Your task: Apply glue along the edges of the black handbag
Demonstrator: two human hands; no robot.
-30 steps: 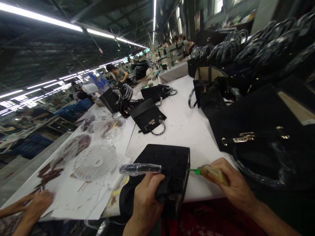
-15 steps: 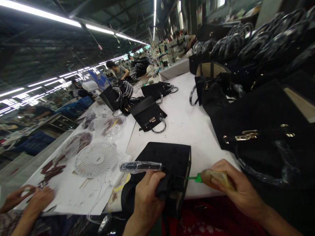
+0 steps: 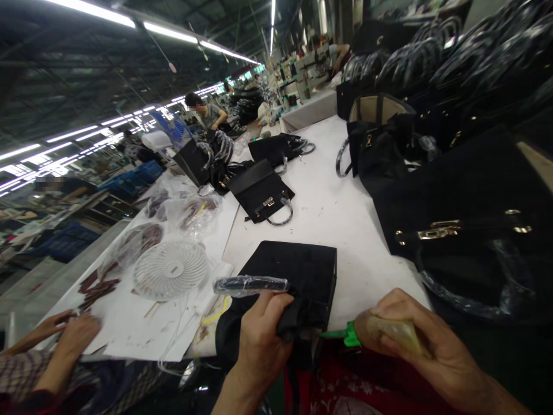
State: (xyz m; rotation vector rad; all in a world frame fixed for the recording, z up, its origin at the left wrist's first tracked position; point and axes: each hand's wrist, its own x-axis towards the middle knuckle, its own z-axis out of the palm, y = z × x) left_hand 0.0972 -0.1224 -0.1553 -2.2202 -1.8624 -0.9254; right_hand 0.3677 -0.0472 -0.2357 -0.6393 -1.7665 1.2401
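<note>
My left hand (image 3: 264, 334) is closed on a black handbag (image 3: 298, 262), gripping bunched black material near the table's front edge. A handle wrapped in clear plastic (image 3: 250, 285) sticks out to the left above my fingers. In my right hand (image 3: 425, 334) is a yellowish squeeze bottle (image 3: 395, 333) with a green nozzle (image 3: 351, 334). The thin green tip points left at the bag's lower right edge, close to my left hand. Whether the tip touches the bag, I cannot tell.
Finished-looking black handbags (image 3: 264, 193) lie farther back on the white table (image 3: 317, 199); larger ones (image 3: 453, 190) are piled at right. A white round fan (image 3: 170, 270) stands left. A co-worker's hands (image 3: 78, 331) handle brown strips at far left.
The bottle's green tip has moved down along the bag's right edge, toward me. My left hand keeps its hold, and the view has shifted slightly.
</note>
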